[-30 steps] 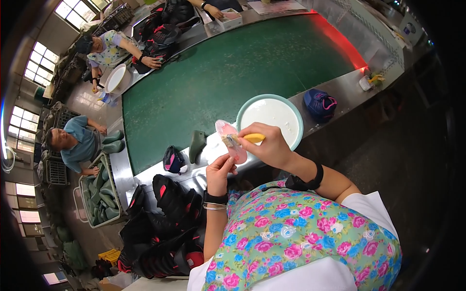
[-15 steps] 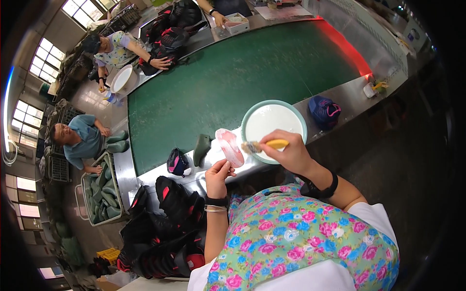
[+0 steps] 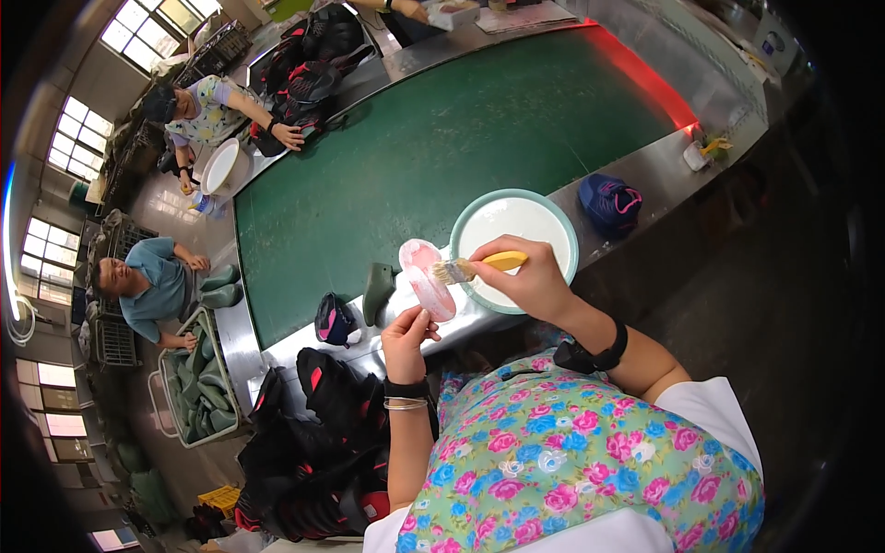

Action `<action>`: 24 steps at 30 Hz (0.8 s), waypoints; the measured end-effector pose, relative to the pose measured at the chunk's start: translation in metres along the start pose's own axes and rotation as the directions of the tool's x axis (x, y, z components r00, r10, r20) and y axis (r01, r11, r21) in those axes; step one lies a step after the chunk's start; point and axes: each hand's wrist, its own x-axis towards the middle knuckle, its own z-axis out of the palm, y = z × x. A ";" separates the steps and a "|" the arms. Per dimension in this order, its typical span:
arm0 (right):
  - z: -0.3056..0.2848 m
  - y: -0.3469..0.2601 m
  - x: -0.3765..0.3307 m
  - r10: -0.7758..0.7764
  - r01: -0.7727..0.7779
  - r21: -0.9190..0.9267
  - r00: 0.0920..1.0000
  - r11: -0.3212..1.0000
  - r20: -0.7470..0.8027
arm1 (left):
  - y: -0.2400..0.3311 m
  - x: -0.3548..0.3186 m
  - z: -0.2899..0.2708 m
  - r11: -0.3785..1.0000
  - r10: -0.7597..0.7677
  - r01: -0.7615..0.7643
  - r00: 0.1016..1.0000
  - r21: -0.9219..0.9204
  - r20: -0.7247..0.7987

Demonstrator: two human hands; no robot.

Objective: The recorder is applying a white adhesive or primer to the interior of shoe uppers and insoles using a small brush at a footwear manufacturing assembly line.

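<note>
My left hand pinches the near end of a pink shoe sole, its inner face up and streaked with white. Between the fingers of my right hand is a brush with a yellow handle. Its pale bristles lie over the sole's right edge, at about the middle, and seem to touch it. Just right of the sole stands a round basin with a teal rim, holding white liquid. A dark green last and a dark blue shoe upper with pink lining sit to the left.
A green conveyor belt runs beyond a metal ledge. Another blue upper rests right of the basin. Black and red uppers are piled at my left. Two co-workers are across the left side, near a crate of green lasts.
The brush has moved left from beside the sole onto its edge, the bristles now overlapping it. My left hand keeps its pinch on the sole. The view has shifted slightly.
</note>
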 end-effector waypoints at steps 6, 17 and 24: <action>0.008 -0.008 -0.029 0.073 -0.046 -0.125 0.973 0.991 0.218 | -0.002 0.005 0.003 0.986 0.035 -0.052 0.994 -0.160 -0.106; -0.007 -0.014 -0.026 0.012 -0.006 -0.027 0.971 1.000 0.239 | -0.002 0.001 0.010 0.989 0.142 -0.135 0.983 0.060 -0.116; -0.058 -0.007 -0.007 0.106 -0.110 0.107 0.993 0.988 0.044 | 0.015 -0.006 0.010 0.906 0.211 -0.235 0.972 0.352 0.106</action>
